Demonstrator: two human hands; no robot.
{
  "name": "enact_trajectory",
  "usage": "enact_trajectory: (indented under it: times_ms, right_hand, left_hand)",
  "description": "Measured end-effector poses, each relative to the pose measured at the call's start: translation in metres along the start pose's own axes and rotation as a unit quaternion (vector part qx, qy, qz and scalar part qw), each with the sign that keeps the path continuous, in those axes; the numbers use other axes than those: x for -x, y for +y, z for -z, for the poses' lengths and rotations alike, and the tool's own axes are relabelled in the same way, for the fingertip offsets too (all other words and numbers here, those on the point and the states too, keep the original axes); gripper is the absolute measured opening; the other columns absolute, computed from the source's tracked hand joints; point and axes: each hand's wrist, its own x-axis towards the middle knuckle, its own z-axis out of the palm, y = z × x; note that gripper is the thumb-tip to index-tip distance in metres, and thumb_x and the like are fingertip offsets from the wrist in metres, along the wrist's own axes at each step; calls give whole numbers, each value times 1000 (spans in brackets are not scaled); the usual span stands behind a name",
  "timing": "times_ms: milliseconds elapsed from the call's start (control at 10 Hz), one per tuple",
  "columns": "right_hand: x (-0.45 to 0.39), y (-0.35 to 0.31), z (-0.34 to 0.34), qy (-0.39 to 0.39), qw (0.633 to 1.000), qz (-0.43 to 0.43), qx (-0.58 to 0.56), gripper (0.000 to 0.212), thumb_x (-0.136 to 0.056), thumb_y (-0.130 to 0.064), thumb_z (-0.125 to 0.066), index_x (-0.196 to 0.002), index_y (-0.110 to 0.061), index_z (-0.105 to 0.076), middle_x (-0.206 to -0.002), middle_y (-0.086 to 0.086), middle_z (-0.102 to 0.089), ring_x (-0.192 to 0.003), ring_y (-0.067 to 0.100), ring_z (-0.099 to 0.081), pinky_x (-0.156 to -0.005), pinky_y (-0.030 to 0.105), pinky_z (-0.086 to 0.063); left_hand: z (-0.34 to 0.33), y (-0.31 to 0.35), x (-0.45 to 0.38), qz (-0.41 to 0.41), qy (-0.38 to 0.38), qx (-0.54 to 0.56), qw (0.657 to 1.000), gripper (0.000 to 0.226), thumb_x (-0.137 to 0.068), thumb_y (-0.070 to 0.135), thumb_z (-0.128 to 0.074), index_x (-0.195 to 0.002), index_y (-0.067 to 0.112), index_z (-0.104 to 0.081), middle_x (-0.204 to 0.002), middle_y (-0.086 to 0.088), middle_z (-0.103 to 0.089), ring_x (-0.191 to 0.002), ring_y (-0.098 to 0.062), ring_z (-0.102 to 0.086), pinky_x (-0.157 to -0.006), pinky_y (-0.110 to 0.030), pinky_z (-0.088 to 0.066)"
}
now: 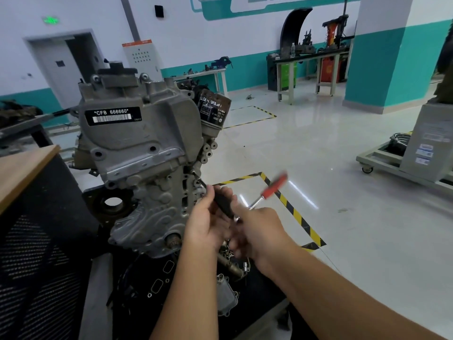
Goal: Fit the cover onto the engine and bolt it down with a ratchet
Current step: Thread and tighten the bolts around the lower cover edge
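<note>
A grey engine (pixel 137 153) stands upright in the middle, with its grey cover (pixel 147 133) seated on the front and a "CFB 666660" label on it. A ratchet (pixel 269 190) with a red handle, blurred, sticks up to the right. Its black extension (pixel 221 201) runs up-left to a bolt (pixel 193 172) on the cover's right edge. My left hand (pixel 208 217) is closed around the extension. My right hand (pixel 257 231) grips the ratchet near its head, just right of the left hand.
A black oil filter (pixel 213 106) juts from the engine's upper right. Loose metal parts (pixel 228 285) and gaskets lie on the dark stand below my hands. A wooden board (pixel 22 173) is at left. Yellow-black floor tape (pixel 294 212) and a wheeled cart (pixel 404 155) lie to the right.
</note>
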Motion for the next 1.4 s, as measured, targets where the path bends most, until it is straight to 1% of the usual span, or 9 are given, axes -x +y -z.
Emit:
enact_trajectory:
  times_ms: [200,300,400,500,700,900,1000,1200,1400]
  right_hand:
    - [-11,11,19,90,808,288,506,18,-92,-29,-67,-107,-19,-62,-85,0,-64,-73,22,-62,-59,34,-49]
    - [-5,7,8,12,982,100,162,24,-95,-32,-69,-93,-8,-65,-64,3,-67,-50,20,-64,-44,35,-52]
    - [-1,-6,7,-49,996,-46,-50,27,-98,-32,-66,-99,-5,-66,-63,11,-66,-42,17,-56,-41,29,-47]
    - [-6,-1,14,55,926,179,326,24,-92,-33,-69,-103,-12,-65,-84,5,-70,-73,24,-67,-66,38,-55]
    - [3,-9,0,-130,967,-122,-180,14,-97,-21,-69,-90,-9,-66,-63,9,-64,-40,14,-55,-38,22,-46]
    - [-6,3,1,39,959,141,241,22,-98,-30,-61,-112,-13,-62,-82,3,-63,-71,21,-63,-58,26,-44]
    - [-4,-7,-2,-116,965,-127,-197,14,-99,-21,-62,-86,-16,-66,-68,0,-58,-36,11,-49,-34,21,-39]
    - [-9,9,7,57,870,155,464,24,-97,-36,-62,-91,-15,-52,-76,1,-57,-63,19,-60,-53,28,-45]
    - [-14,-6,7,-69,919,-233,-310,24,-101,-30,-56,-87,-10,-59,-57,6,-57,-29,9,-41,-30,18,-28]
  left_hand:
    - [-9,1,-2,-6,11,-13,1000,41,-104,25,-50,-73,9,-72,-76,-9,-70,-69,-22,-70,-65,-32,-60]
    - [-5,4,1,17,14,5,1000,37,-100,26,-58,-69,11,-73,-78,-8,-71,-72,-22,-70,-64,-32,-60]
    - [-2,12,2,23,5,5,1000,23,-102,20,-54,-88,9,-68,-83,-10,-74,-73,-23,-74,-62,-34,-61]
    - [-11,6,1,2,-2,-22,1000,33,-103,21,-50,-80,7,-69,-79,-11,-71,-68,-22,-71,-63,-31,-60]
    - [-5,16,5,26,-2,48,999,18,-95,25,-60,-87,11,-67,-83,-6,-72,-74,-20,-73,-59,-30,-60]
    - [-14,5,1,9,7,32,999,16,-97,18,-59,-85,8,-62,-77,-10,-72,-67,-20,-72,-74,-36,-61]
    - [-6,11,2,35,-17,66,997,15,-92,24,-64,-86,11,-65,-84,-10,-72,-74,-22,-72,-73,-35,-60]
    - [-19,7,7,40,1,33,999,19,-104,12,-48,-90,10,-61,-79,-12,-73,-69,-23,-73,-69,-39,-61]
    - [-8,9,5,47,-1,7,999,19,-103,27,-52,-100,14,-65,-88,-8,-75,-77,-22,-74,-53,-32,-57]
